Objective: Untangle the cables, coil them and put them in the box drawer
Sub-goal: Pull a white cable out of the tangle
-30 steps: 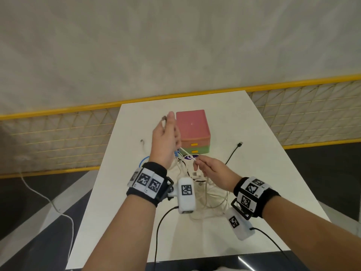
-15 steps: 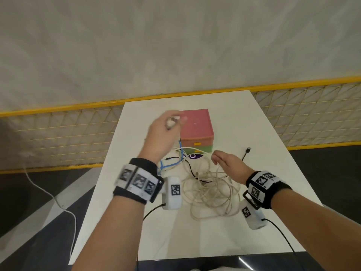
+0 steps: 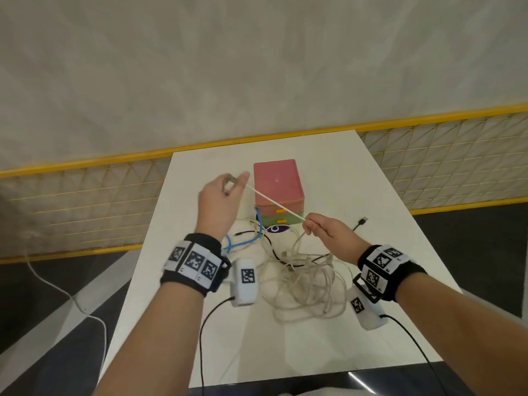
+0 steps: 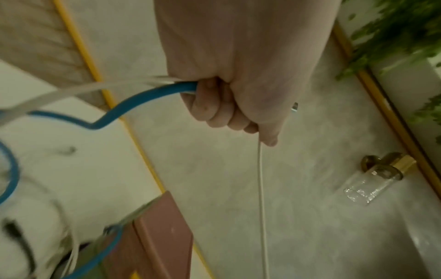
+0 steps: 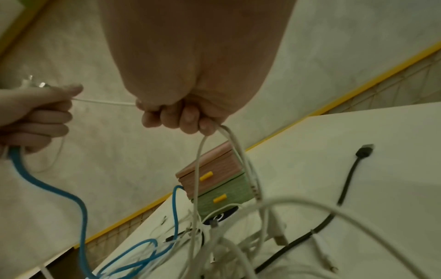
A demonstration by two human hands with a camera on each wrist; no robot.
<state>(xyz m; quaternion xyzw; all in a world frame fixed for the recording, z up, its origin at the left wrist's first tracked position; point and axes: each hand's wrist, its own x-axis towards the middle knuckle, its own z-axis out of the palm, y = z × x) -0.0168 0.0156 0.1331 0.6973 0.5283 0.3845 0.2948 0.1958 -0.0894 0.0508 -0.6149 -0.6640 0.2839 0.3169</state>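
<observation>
A: How far along?
B: Early. The white cable (image 3: 274,200) runs taut in front of the box (image 3: 278,184), left hand (image 3: 220,201) gripping it plus a blue cable (image 4: 114,111), right hand (image 3: 325,232) pinching it.
A: The rest?
B: A tangle (image 3: 303,281) lies near the box (nothing coiled); both drawers look closed, contents hidden.

cable tangle (image 3: 303,281) on table (image 3: 371,195), box (image 3: 278,192) behind it

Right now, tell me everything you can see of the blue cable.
The blue cable is thick, round and rubbery-looking. The left hand grips its upper part together with a thin white cable. From there it hangs in bends to the table, passing the drawer box, and loops among the tangled white cables.
</observation>
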